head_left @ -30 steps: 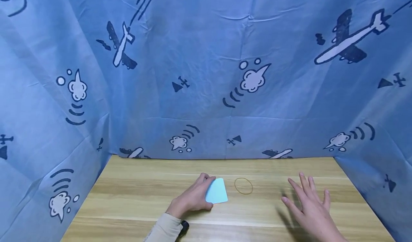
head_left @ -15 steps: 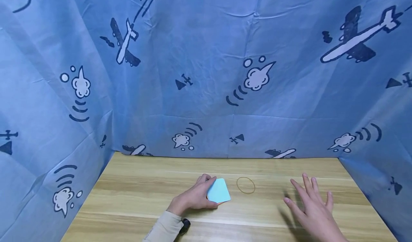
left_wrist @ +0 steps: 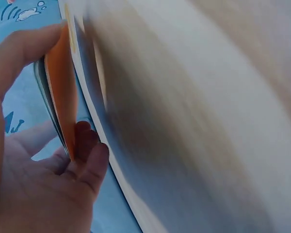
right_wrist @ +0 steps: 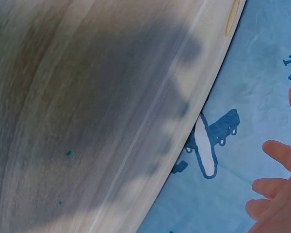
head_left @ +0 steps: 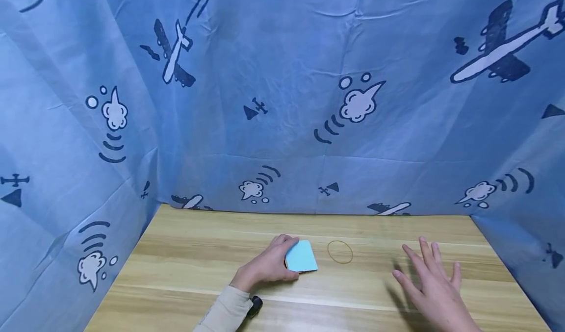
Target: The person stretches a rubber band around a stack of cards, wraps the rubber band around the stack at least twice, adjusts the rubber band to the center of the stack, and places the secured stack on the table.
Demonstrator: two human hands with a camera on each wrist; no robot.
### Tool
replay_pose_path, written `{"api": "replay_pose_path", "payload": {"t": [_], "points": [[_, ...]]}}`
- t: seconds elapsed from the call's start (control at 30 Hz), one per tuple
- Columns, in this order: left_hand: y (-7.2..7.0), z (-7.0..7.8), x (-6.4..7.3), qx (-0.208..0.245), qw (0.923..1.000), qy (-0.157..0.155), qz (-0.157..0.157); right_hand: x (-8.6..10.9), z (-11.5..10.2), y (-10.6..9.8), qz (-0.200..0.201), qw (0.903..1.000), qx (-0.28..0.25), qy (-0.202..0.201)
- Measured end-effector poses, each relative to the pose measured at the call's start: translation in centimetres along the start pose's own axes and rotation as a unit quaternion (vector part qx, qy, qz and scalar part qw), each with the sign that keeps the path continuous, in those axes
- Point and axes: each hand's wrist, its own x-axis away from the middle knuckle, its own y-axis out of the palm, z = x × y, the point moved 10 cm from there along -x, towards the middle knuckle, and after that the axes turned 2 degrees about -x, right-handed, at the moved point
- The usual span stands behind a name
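My left hand (head_left: 270, 263) grips a small stack of coloured cards (head_left: 302, 256) by its left side. Light blue is the top card, with rounded corners. In the left wrist view an orange card (left_wrist: 62, 85) faces the table, with darker and greenish edges layered behind it; thumb and fingers pinch opposite edges. Just right of the stack, a thin yellow rubber band (head_left: 328, 251) lies flat in a loop. My right hand (head_left: 434, 288) hovers over the right part of the table, fingers spread, holding nothing; its shadow falls on the wood.
The wood-grain table (head_left: 198, 234) ends at a blue curtain (head_left: 282, 101) printed with planes and clouds, which hangs behind it and along both sides. A dark band (head_left: 254, 306) sits at the left wrist beside the pale sleeve (head_left: 225, 311).
The head view has shifted slightly, so everything drifts a little. My left hand keeps its grip on the cards, whose tilt changes slightly. The right hand stays spread in about the same place.
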Motion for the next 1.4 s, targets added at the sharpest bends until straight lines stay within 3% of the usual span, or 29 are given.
{"api": "replay_pose_path", "payload": {"t": [0.4,0.77,1.07,1.4], "points": [[-3.1,1.0,0.6,0.043,0.9958,0.013,0.080,-0.8,-0.2,0.1,-0.003,0.9999,-0.003,-0.016],[-7.0,5.4,1.8,0.045,0.9891,0.073,0.120,-0.7,-0.9,-0.2,0.007,0.9996,-0.004,-0.027],[-9.9,9.6,3.6,0.034,0.9737,0.158,0.160,-0.4,-1.2,-0.4,0.010,0.9996,-0.003,-0.027],[-10.5,10.9,4.9,0.053,0.9711,0.174,0.155,-0.1,-1.7,-0.5,0.018,0.9990,-0.003,-0.041]]}}
